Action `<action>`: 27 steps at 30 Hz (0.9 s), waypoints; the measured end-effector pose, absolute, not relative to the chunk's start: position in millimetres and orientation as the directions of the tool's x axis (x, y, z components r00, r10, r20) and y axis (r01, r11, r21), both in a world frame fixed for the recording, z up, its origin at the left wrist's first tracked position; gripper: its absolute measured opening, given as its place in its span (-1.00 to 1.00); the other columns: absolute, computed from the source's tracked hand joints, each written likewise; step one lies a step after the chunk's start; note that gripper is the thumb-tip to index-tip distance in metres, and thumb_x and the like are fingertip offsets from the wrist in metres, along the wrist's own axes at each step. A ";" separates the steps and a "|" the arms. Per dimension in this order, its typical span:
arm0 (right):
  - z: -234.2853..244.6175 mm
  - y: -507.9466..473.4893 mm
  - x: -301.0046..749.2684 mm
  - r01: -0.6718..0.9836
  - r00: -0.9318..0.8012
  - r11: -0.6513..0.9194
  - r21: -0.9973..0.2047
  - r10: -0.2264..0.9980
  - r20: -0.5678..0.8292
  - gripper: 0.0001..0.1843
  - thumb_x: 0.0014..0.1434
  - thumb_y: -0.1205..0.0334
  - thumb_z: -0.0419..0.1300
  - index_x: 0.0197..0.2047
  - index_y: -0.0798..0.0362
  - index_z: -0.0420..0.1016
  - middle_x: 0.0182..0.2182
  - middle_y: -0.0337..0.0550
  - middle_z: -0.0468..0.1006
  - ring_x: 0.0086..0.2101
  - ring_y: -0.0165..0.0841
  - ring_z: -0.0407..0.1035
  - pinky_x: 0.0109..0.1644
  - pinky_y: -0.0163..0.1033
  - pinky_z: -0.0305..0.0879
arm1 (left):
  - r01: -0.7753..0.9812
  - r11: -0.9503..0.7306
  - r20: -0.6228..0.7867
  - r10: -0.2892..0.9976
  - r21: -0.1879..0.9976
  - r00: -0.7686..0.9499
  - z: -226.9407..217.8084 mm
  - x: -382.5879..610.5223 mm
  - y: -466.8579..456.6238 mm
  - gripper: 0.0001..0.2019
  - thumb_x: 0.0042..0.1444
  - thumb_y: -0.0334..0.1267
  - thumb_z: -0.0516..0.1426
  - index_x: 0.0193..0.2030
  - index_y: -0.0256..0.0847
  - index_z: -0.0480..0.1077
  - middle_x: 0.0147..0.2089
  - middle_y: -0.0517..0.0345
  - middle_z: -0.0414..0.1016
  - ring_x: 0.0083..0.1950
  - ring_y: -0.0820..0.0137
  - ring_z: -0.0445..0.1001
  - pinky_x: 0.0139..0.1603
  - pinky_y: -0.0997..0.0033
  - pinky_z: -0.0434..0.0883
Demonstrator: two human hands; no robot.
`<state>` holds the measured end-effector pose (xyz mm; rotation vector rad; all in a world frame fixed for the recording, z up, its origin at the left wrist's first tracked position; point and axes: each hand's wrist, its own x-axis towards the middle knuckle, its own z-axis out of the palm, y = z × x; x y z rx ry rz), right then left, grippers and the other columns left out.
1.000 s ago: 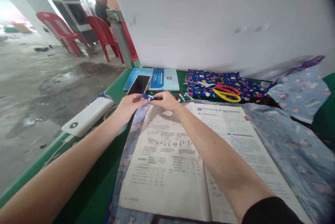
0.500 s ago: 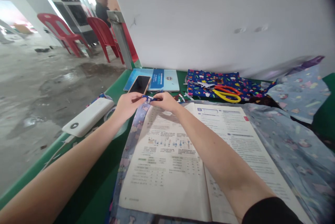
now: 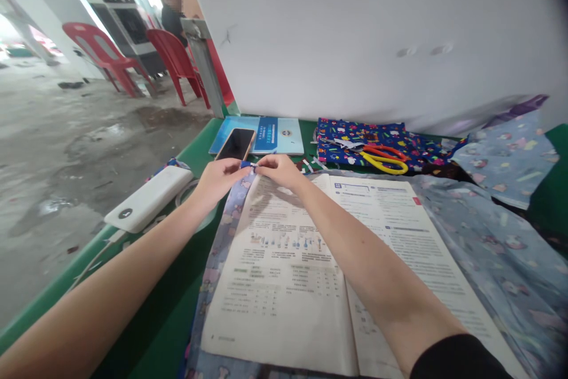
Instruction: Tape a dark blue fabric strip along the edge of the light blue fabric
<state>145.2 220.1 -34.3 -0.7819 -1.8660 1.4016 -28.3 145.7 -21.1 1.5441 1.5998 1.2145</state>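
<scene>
An open book (image 3: 284,320) lies on patterned fabric (image 3: 222,243), its pages printed with text and small pictures. At the book's far left corner, my left hand (image 3: 220,179) pinches the folded edge of the fabric, where the dark blue side shows. My right hand (image 3: 280,169) is closed on the same fold, just to the right, with fingertips almost meeting those of the left. What lies under the fingertips is partly hidden. Just beyond the hands, a phone (image 3: 237,143) rests on a blue booklet (image 3: 284,136).
Scissors (image 3: 382,157) with red and yellow handles lie on dark blue patterned cloth (image 3: 337,130). A white power bank (image 3: 151,198) with a cable sits at the green table's (image 3: 146,331) left edge. A white wall (image 3: 355,36) rises behind. Red chairs (image 3: 173,60) and a seated person (image 3: 173,15) are farther off.
My fingertips have drawn closer together at the fold, so less of the dark blue strip shows between them. The book and the other items have stayed where they were.
</scene>
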 end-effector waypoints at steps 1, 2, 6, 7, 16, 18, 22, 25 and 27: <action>-33.2 219.4 145.2 0.073 -0.587 0.270 -0.960 0.790 0.178 -0.83 0.00 0.21 0.23 -0.32 0.11 0.49 -0.39 -0.22 0.52 -0.35 -0.43 0.36 -0.20 -0.28 0.26 | 0.447 -0.094 0.173 0.975 0.890 -0.140 -20.4 -27.8 145.1 -0.66 -0.02 -0.02 0.26 -0.22 -0.25 0.55 -0.32 0.11 0.57 -0.33 0.36 0.46 -0.32 0.42 0.30; -31.8 218.6 145.2 0.078 -0.555 0.311 -0.947 0.803 0.218 -0.83 -0.01 0.22 0.23 -0.31 0.10 0.47 -0.37 -0.23 0.51 -0.32 -0.42 0.36 -0.18 -0.28 0.26 | 0.466 -0.094 0.177 0.975 0.880 -0.137 -19.9 -27.3 144.6 -0.67 -0.01 -0.02 0.26 -0.24 -0.25 0.55 -0.36 0.13 0.55 -0.35 0.37 0.45 -0.34 0.43 0.28; -24.7 216.4 145.8 0.124 -0.333 0.445 -0.887 0.861 0.385 -0.83 -0.06 0.27 0.19 -0.31 0.05 0.37 -0.39 -0.30 0.44 -0.34 -0.44 0.32 -0.19 -0.29 0.25 | 0.489 -0.085 0.181 0.971 0.868 -0.154 -20.1 -26.2 143.6 -0.69 0.00 -0.03 0.24 -0.24 -0.23 0.54 -0.39 0.17 0.52 -0.37 0.38 0.42 -0.36 0.43 0.25; -23.3 215.9 146.3 0.129 -0.329 0.437 -0.890 0.866 0.378 -0.86 -0.05 0.26 0.18 -0.34 0.05 0.36 -0.42 -0.30 0.43 -0.38 -0.44 0.30 -0.22 -0.29 0.25 | 0.487 -0.078 0.175 0.972 0.870 -0.157 -20.6 -26.0 143.7 -0.69 0.01 -0.03 0.24 -0.23 -0.23 0.55 -0.38 0.16 0.53 -0.36 0.38 0.43 -0.35 0.43 0.25; -25.6 211.7 148.0 0.202 -0.601 0.336 -0.920 0.784 0.154 -0.69 0.03 0.01 0.25 -0.39 0.13 0.56 -0.45 -0.15 0.55 -0.43 -0.43 0.35 -0.34 -0.32 0.18 | 0.438 -0.030 0.142 0.964 0.899 -0.226 -21.8 -23.7 144.5 -0.66 0.04 -0.02 0.20 -0.20 -0.25 0.58 -0.21 0.05 0.62 -0.19 0.24 0.51 -0.24 0.39 0.36; -24.7 211.6 148.3 0.218 -0.589 0.322 -0.921 0.796 0.139 -0.65 0.06 -0.02 0.22 -0.44 0.14 0.55 -0.49 -0.16 0.54 -0.47 -0.46 0.31 -0.36 -0.33 0.15 | 0.435 -0.025 0.136 0.965 0.900 -0.225 -20.9 -23.1 143.6 -0.66 0.04 -0.02 0.20 -0.21 -0.25 0.58 -0.21 0.06 0.62 -0.19 0.23 0.52 -0.24 0.38 0.37; -23.4 212.1 149.7 0.216 -0.588 0.312 -0.925 0.798 0.132 -0.67 0.07 0.03 0.21 -0.47 0.14 0.55 -0.52 -0.19 0.52 -0.50 -0.50 0.27 -0.37 -0.34 0.12 | 0.436 -0.036 0.143 0.966 0.899 -0.216 -20.1 -22.5 142.6 -0.67 0.04 -0.04 0.20 -0.19 -0.24 0.59 -0.20 0.06 0.62 -0.16 0.22 0.52 -0.20 0.37 0.39; -23.9 212.6 150.9 0.213 -0.594 0.309 -0.927 0.794 0.128 -0.68 0.07 0.03 0.21 -0.46 0.14 0.56 -0.53 -0.21 0.50 -0.52 -0.51 0.24 -0.38 -0.34 0.11 | 0.434 -0.035 0.141 0.966 0.900 -0.215 -21.2 -23.2 143.0 -0.68 0.04 -0.05 0.21 -0.19 -0.23 0.59 -0.19 0.06 0.63 -0.14 0.21 0.53 -0.18 0.36 0.39; -24.3 212.9 151.6 0.205 -0.604 0.310 -0.928 0.787 0.129 -0.65 0.07 -0.01 0.21 -0.48 0.14 0.55 -0.54 -0.20 0.49 -0.52 -0.50 0.24 -0.39 -0.33 0.10 | 0.432 -0.034 0.140 0.966 0.901 -0.216 -22.1 -23.8 143.4 -0.69 0.04 -0.05 0.21 -0.21 -0.22 0.59 -0.20 0.06 0.63 -0.14 0.20 0.53 -0.18 0.36 0.39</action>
